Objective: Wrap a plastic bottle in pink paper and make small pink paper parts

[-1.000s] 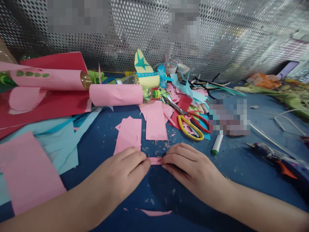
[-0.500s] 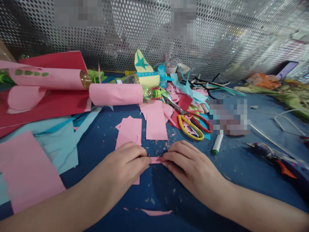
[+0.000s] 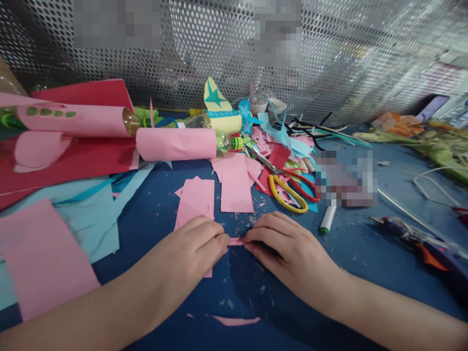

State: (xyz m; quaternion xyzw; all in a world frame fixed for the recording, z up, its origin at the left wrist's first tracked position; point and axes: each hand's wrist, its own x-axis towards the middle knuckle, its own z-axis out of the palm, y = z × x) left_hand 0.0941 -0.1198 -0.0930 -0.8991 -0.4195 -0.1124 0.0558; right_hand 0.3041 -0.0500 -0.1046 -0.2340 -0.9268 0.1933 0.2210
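Observation:
Between my hands runs a narrow pink paper strip (image 3: pixel 236 241), seemingly folded or rolled, with only its middle showing. My left hand (image 3: pixel 199 243) pinches its left end, and my right hand (image 3: pixel 283 241) pinches the right end; the fingertips partly hide both ends. Partly under my left hand lies a pink paper piece (image 3: pixel 197 197). Another pink rectangle (image 3: pixel 237 187) rests just beyond the strip. A thin pink scrap (image 3: pixel 237 321) lies nearer to me on the blue table (image 3: pixel 270 312).
Scissors (image 3: pixel 292 187) with red and yellow handles and a green-tipped marker (image 3: pixel 328 218) lie right of centre. Behind are a pink-wrapped bottle (image 3: pixel 177 144) and a yellow paper-wrapped bottle (image 3: pixel 224 119). A glue gun (image 3: pixel 413 241) lies far right. Pink and blue sheets (image 3: pixel 47 258) cover the left.
The strip between my fingers looks slightly narrower. Both hands keep their pinch in nearly the same place, and the camera view has shifted a little.

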